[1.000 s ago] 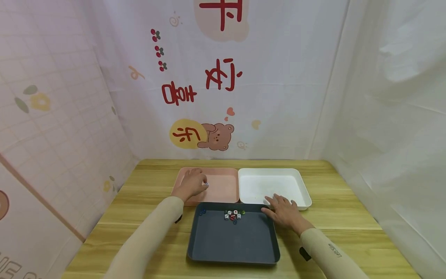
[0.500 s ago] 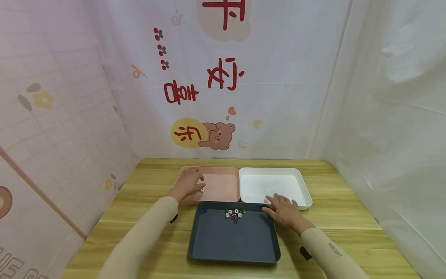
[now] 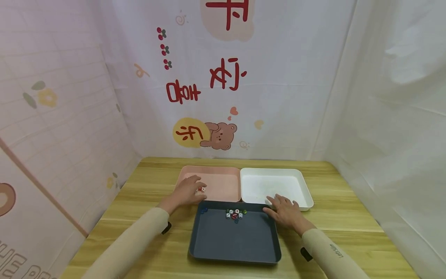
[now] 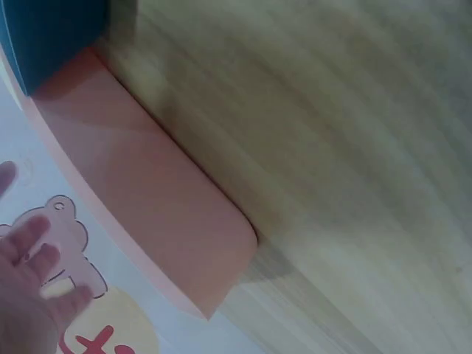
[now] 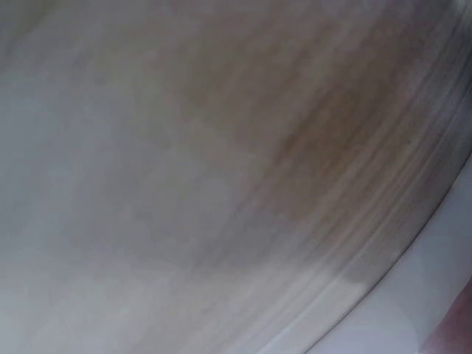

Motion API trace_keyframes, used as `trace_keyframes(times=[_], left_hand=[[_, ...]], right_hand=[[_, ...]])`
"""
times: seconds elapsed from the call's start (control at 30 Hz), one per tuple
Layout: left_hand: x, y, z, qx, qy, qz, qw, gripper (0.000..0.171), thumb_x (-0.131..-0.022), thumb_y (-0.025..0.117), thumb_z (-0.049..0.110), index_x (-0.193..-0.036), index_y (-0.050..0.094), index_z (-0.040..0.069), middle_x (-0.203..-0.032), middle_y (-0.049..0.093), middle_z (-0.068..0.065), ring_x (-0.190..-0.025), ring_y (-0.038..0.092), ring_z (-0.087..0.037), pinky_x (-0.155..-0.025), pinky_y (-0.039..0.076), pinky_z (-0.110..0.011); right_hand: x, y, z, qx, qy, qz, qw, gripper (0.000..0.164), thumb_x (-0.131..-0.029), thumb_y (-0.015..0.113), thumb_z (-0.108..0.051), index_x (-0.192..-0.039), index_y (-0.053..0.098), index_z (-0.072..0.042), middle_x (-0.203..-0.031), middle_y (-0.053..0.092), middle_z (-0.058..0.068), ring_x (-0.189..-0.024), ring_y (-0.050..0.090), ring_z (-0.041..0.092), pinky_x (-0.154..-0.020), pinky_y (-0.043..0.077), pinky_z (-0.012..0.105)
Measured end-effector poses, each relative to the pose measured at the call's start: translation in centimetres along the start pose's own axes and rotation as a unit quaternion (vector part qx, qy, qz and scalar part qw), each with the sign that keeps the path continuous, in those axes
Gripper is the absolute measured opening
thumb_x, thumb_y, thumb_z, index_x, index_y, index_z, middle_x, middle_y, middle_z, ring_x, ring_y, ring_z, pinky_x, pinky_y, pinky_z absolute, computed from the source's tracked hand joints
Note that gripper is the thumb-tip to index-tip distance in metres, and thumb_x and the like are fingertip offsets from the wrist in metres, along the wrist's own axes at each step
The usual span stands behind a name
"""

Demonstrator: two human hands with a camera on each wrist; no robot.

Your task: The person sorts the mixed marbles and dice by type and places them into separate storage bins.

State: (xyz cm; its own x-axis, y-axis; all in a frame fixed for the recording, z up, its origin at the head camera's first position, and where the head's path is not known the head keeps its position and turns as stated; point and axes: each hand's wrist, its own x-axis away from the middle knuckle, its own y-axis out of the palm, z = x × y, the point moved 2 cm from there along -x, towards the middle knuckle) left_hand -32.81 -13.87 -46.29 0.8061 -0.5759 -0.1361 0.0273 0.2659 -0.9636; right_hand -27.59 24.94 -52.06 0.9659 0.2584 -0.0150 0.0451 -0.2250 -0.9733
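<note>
Drawn back toward the body over the past second, the person's left hand (image 3: 186, 192) now lies with relaxed, spread fingers over the near left corner of the shallow pink rectangular plastic tray (image 3: 223, 183), and the small white die with red pips (image 3: 200, 190) it was carrying sits loose on the tray floor just beside the fingertips, apparently released; the left wrist view shows those fingers (image 4: 33, 254) open and holding nothing. Nearest the camera, the dark grey rectangular plastic tray (image 3: 235, 242) rests on the pale wooden table (image 3: 348, 224), with a cluster of small mixed-colour dice (image 3: 235, 214) bunched against its far wall and one blue piece (image 3: 203, 210) apart in the far left corner. At that tray's far right corner, the right hand (image 3: 283, 212) lies flat, fingers straight and gripping nothing, its fingertips at the near edge of the white rectangular plastic tray (image 3: 306, 193); the right wrist view is too blurred to add detail. Judged from the layout, one die has been moved to the pink tray while the rest wait in the grey one. Nothing can be made out in the white tray, which sits flush beside the pink one. Behind hangs a white printed curtain with a cartoon bear (image 3: 219, 135).
</note>
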Motion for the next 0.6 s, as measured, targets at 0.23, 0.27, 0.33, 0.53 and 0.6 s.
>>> trace_keyframes(times=[0.23, 0.27, 0.33, 0.53, 0.6], left_hand=[[2.5, 0.0, 1.0, 0.035, 0.041, -0.057, 0.9969, 0.085, -0.086, 0.071, 0.055, -0.149, 0.044, 0.004, -0.152, 0.037, -0.025, -0.144, 0.025, -0.046, -0.112, 0.021, -0.065], [2.9, 0.0, 1.1, 0.033, 0.044, -0.061, 0.9966, 0.088, -0.085, 0.072, 0.057, -0.149, 0.043, 0.004, -0.152, 0.037, -0.024, -0.144, 0.024, -0.046, -0.111, 0.021, -0.065], [3.5, -0.1, 1.3, 0.033, 0.041, -0.072, 0.9961, 0.093, -0.082, 0.072, 0.06, -0.151, 0.041, 0.006, -0.154, 0.034, -0.022, -0.145, 0.023, -0.044, -0.112, 0.019, -0.066], [5.3, 0.1, 1.4, 0.026, 0.021, -0.108, 0.9936, 0.104, -0.076, 0.074, 0.066, -0.153, 0.038, 0.007, -0.158, 0.028, -0.019, -0.147, 0.019, -0.04, -0.113, 0.013, -0.066], [5.7, 0.3, 1.3, 0.025, 0.017, -0.117, 0.9927, 0.106, -0.074, 0.076, 0.067, -0.153, 0.037, 0.006, -0.159, 0.026, -0.02, -0.148, 0.017, -0.039, -0.114, 0.011, -0.065]], right_hand=[[-0.1, 0.0, 0.0, -0.001, -0.002, 0.001, 1.0, 0.07, -0.098, 0.041, -0.064, -0.148, 0.048, -0.015, -0.149, 0.041, 0.025, -0.135, 0.039, 0.047, -0.101, 0.023, 0.075], [-0.1, 0.0, 0.0, 0.0, -0.001, 0.0, 1.0, 0.071, -0.098, 0.041, -0.064, -0.148, 0.048, -0.015, -0.149, 0.041, 0.025, -0.135, 0.039, 0.046, -0.101, 0.023, 0.075], [-0.2, 0.0, 0.1, 0.002, 0.0, 0.0, 1.0, 0.071, -0.098, 0.041, -0.065, -0.148, 0.047, -0.015, -0.149, 0.041, 0.025, -0.135, 0.038, 0.046, -0.101, 0.022, 0.075], [-0.1, -0.1, 0.0, 0.004, 0.001, -0.002, 1.0, 0.071, -0.098, 0.041, -0.064, -0.148, 0.048, -0.014, -0.149, 0.042, 0.025, -0.134, 0.039, 0.047, -0.101, 0.023, 0.075], [-0.1, -0.2, 0.0, 0.005, 0.001, -0.004, 1.0, 0.071, -0.098, 0.041, -0.064, -0.148, 0.048, -0.014, -0.149, 0.042, 0.025, -0.134, 0.039, 0.047, -0.101, 0.023, 0.075]])
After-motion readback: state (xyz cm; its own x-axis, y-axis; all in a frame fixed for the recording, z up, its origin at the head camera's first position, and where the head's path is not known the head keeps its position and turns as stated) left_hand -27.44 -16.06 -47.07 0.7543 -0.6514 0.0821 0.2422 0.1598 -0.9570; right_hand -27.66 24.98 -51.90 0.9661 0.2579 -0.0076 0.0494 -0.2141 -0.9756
